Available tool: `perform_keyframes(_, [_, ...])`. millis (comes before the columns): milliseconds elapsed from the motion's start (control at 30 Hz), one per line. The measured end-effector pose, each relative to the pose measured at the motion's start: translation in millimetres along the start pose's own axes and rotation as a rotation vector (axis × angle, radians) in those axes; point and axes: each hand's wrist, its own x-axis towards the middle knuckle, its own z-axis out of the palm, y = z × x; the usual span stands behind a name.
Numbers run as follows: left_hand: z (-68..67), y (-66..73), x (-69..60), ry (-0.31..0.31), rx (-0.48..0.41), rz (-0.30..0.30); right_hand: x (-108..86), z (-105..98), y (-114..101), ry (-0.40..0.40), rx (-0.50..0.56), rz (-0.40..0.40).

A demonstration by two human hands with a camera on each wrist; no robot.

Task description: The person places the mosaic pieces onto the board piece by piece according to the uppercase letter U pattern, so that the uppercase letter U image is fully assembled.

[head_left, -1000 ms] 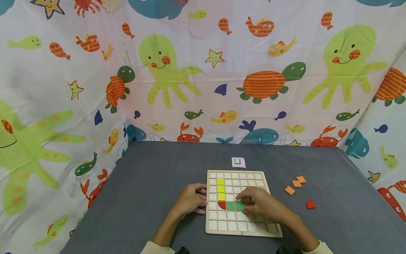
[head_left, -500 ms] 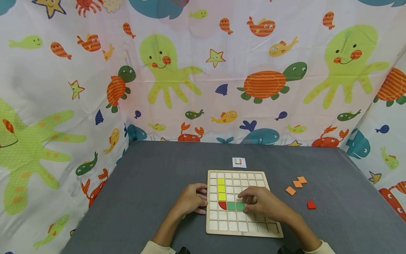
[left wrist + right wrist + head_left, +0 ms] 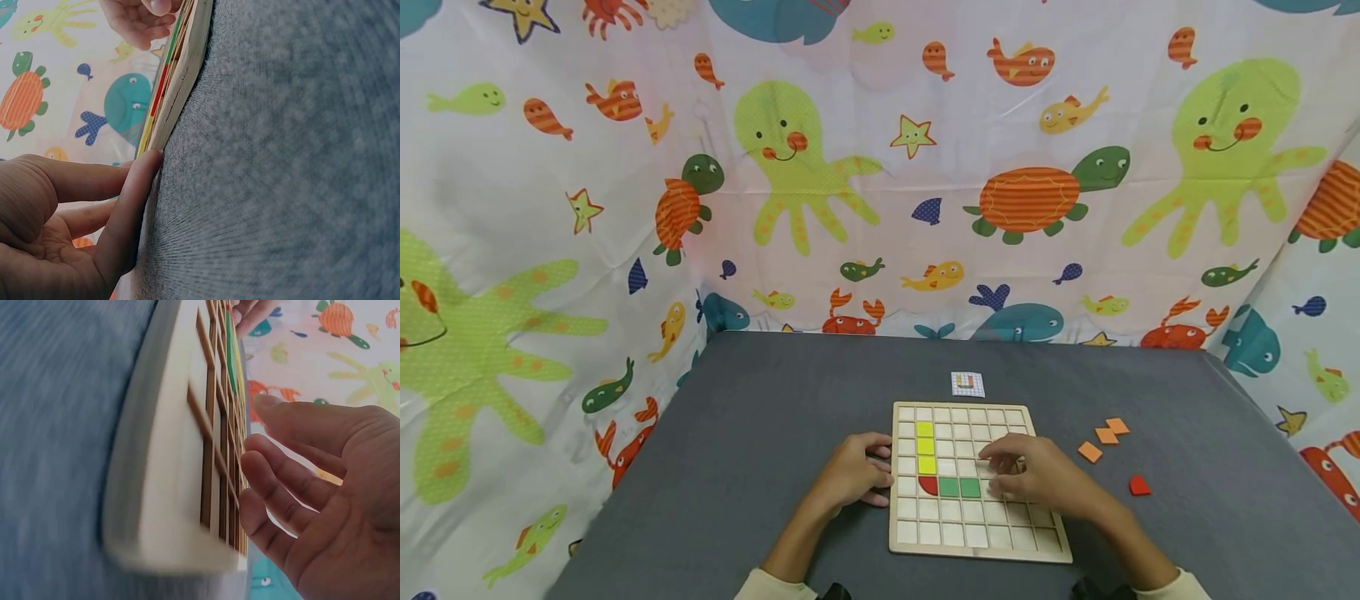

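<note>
A wooden grid board (image 3: 977, 552) lies flat on the table. Three yellow squares (image 3: 927, 446) run down one column. Below them sits a red rounded piece (image 3: 928, 486), followed to the right by two green squares (image 3: 970, 488). My left hand (image 3: 850, 472) touches the board's left edge with its fingertips; the left wrist view shows a fingertip (image 3: 150, 156) against the edge. Over the right part of the grid hovers my right hand (image 3: 1041, 471), its fingers loosely bent. The right wrist view shows nothing between those fingers (image 3: 275, 469).
Right of the board lie three orange squares (image 3: 1106, 436) and a red rounded piece (image 3: 1139, 485). Behind the board is a small card (image 3: 967, 384) with a printed grid pattern. A sea-animal curtain (image 3: 880, 183) encloses the grey table (image 3: 790, 392).
My right hand has drawn back to the right, away from the second green square, which now shows whole. The left hand keeps its place at the board's edge.
</note>
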Motion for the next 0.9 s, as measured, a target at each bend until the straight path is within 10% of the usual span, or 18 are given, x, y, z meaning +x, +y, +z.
perform_keyframes(900, [0.2,-2.8,0.9,0.006,-0.003,0.002,-64.5,-57.1,48.8,0.167,-0.166,0.195])
